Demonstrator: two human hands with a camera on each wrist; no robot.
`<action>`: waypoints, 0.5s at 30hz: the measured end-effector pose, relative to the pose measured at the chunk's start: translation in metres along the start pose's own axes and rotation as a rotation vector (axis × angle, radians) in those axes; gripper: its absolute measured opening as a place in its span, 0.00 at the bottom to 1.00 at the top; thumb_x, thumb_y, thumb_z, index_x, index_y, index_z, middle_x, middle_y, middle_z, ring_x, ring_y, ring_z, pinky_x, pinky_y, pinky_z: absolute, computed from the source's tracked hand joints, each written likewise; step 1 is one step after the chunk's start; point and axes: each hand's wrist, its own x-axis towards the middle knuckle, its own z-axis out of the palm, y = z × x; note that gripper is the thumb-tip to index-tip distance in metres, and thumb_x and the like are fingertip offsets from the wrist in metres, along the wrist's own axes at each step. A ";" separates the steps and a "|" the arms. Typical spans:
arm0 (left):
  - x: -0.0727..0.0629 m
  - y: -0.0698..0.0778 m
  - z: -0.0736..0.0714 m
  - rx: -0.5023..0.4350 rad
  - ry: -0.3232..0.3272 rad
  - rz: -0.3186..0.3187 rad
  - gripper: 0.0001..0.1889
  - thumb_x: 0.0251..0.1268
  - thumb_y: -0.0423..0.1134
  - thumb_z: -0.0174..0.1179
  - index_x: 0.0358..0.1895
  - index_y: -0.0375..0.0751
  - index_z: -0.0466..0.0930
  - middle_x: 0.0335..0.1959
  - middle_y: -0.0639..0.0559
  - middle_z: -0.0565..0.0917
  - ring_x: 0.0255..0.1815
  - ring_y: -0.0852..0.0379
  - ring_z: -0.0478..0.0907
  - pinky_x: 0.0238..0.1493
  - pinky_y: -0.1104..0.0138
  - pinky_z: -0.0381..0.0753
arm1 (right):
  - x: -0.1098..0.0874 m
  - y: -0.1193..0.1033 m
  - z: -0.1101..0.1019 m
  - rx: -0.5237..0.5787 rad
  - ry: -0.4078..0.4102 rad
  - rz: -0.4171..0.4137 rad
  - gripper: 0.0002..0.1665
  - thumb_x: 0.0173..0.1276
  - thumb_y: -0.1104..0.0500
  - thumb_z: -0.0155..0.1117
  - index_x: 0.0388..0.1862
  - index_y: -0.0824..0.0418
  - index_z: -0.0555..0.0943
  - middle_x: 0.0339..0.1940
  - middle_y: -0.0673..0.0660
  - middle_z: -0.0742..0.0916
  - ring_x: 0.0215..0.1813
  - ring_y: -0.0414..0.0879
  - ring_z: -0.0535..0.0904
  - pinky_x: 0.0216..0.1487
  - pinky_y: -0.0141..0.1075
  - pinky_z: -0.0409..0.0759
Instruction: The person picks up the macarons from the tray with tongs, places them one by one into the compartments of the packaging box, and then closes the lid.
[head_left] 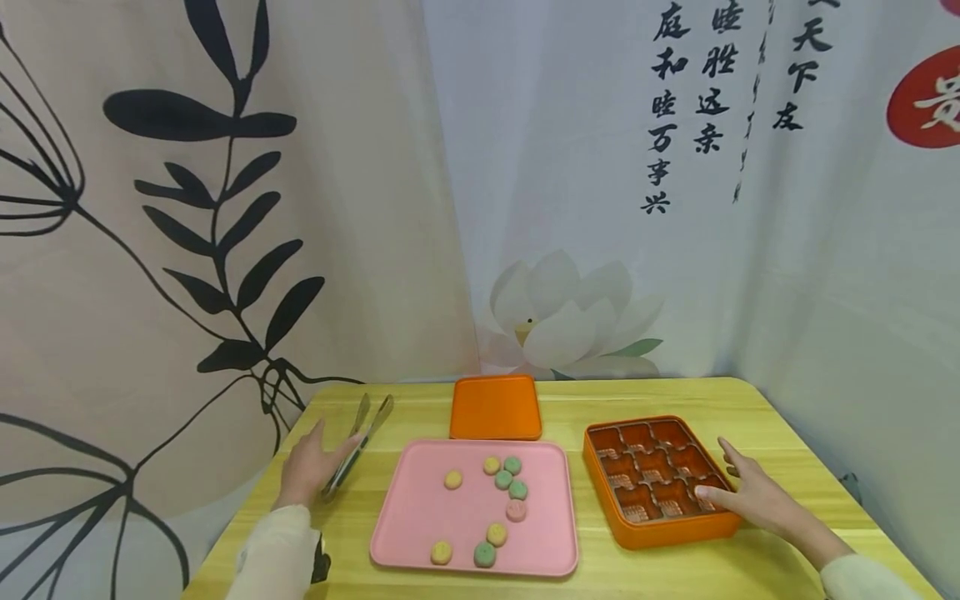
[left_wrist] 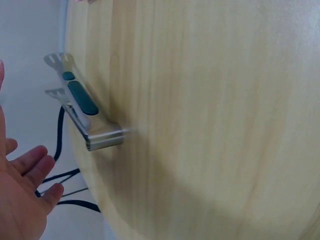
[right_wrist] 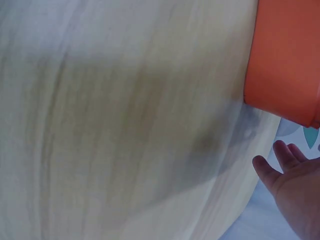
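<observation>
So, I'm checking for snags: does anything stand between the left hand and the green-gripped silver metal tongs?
Nothing visible stands between the left hand and the green-gripped silver metal tongs, beside it on the pale wood-grain table.

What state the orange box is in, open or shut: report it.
The orange box is open: its compartments show from above, and the orange lid lies beyond the pink tray.

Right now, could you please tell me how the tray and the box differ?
The tray is pink, the box orange. The tray is shallow, the box deeper. The tray bears round pieces; the box has compartments. Both rest on the table and have rounded corners.
</observation>
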 end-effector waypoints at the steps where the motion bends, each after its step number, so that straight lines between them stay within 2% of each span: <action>1: -0.001 -0.002 0.000 -0.015 0.002 -0.008 0.55 0.67 0.70 0.51 0.77 0.28 0.41 0.72 0.20 0.53 0.71 0.22 0.51 0.67 0.34 0.51 | 0.000 -0.001 0.000 0.016 -0.004 0.004 0.61 0.71 0.44 0.63 0.77 0.76 0.36 0.67 0.87 0.57 0.65 0.82 0.58 0.54 0.67 0.71; 8: 0.000 -0.013 0.006 -0.169 -0.036 -0.068 0.56 0.66 0.69 0.53 0.78 0.29 0.37 0.71 0.21 0.56 0.70 0.24 0.54 0.67 0.37 0.55 | -0.002 -0.005 0.002 0.074 -0.030 0.027 0.60 0.70 0.46 0.65 0.77 0.75 0.36 0.67 0.87 0.57 0.66 0.83 0.57 0.54 0.67 0.70; 15: -0.001 -0.016 0.012 -0.240 -0.036 -0.094 0.52 0.69 0.63 0.55 0.78 0.29 0.40 0.70 0.21 0.58 0.69 0.25 0.58 0.67 0.39 0.59 | -0.007 -0.004 0.007 0.106 -0.046 0.022 0.62 0.67 0.47 0.68 0.78 0.74 0.38 0.67 0.85 0.56 0.65 0.85 0.53 0.53 0.69 0.69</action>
